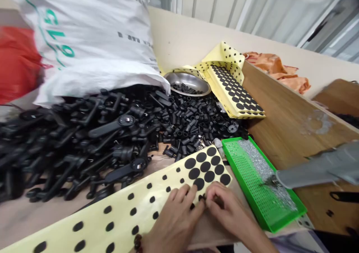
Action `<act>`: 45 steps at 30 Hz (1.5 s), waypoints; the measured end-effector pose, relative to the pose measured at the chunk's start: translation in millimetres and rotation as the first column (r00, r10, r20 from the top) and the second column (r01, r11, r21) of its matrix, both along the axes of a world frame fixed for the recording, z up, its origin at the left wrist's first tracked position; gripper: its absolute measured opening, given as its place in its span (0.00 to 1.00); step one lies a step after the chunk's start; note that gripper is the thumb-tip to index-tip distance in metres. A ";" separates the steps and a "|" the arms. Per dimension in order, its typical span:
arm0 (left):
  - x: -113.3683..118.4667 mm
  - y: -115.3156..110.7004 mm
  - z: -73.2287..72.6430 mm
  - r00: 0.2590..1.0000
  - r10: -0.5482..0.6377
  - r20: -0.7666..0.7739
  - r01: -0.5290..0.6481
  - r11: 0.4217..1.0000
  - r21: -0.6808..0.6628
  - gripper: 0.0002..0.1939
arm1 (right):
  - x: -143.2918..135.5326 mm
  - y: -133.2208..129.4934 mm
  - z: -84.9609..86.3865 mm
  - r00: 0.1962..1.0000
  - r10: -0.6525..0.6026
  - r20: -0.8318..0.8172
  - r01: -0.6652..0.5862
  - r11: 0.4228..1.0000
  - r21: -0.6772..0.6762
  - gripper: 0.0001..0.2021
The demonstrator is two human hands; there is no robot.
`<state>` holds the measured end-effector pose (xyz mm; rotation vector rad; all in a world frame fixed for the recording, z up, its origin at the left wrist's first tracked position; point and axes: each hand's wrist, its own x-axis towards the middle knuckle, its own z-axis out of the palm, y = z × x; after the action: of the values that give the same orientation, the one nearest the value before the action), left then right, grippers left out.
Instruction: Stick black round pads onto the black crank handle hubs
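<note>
A long pale-yellow sheet (146,204) lies slantwise across the table in front of me. Round black stickers (205,167) fill its right end, and small black spots run along the rest of it. My left hand (176,215) rests on the sheet near the stickers, fingers stretched out and thumb reaching toward my right hand. At the sheet's near edge my right hand (227,204) is closed, thumb and forefinger pinched together beside the left thumb. A small dark bit shows between the hands; what the right fingers hold is too hidden to name.
Black plastic arm parts (112,133) and short black tubes (190,122) are heaped behind the sheet. A metal bowl (206,89), more sticker sheets (238,95) and a white sack (95,32) stand beyond. On the right are a green tray (238,185) and a grey tool (311,170).
</note>
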<state>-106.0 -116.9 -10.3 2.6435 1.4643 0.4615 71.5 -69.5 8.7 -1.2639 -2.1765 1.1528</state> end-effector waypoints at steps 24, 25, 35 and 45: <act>-124.3 27.2 29.9 0.900 0.434 -0.048 -0.383 0.836 0.392 0.15 | 6.3 10.1 6.9 0.913 -0.322 -0.252 0.178 0.868 -0.464 0.12; -122.9 29.2 30.9 0.902 0.427 -0.064 -0.369 0.840 0.397 0.14 | 6.3 10.1 5.8 0.909 -0.328 -0.257 0.182 0.869 -0.461 0.12; -106.1 40.5 39.8 0.917 0.380 0.120 -0.392 0.809 0.437 0.14 | 3.3 10.0 -1.2 0.832 -0.415 -0.368 0.225 0.859 -0.460 0.13; -51.3 50.8 45.0 0.825 0.393 0.405 -0.240 0.894 -0.380 0.15 | -12.2 16.7 17.0 0.733 -0.421 -0.534 0.078 0.832 -0.549 0.09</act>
<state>-157.2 -66.2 34.7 1.8627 1.6448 0.7651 59.4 -52.8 25.7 -1.0735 -1.1874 1.7666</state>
